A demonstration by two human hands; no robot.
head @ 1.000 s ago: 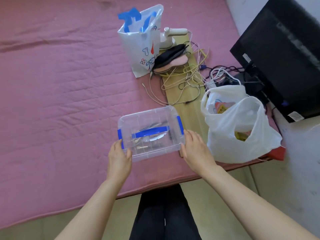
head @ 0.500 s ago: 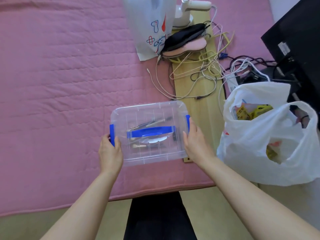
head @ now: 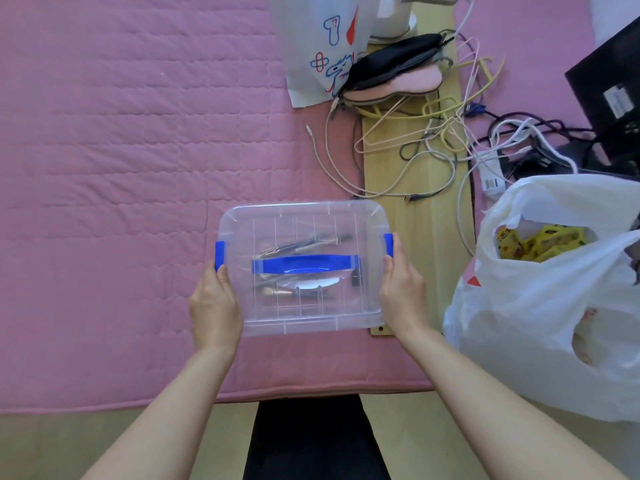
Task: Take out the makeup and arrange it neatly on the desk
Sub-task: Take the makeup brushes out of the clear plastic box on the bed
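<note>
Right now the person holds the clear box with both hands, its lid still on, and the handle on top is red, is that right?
Not quite: the handle is blue, as the head view shows. The rest holds: the left hand and right hand hold the clear box at its ends, lid still on.

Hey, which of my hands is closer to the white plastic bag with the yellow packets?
Right. Your right hand holds the clear box's end beside the plastic bag; your left hand holds the far end, the box between.
</note>
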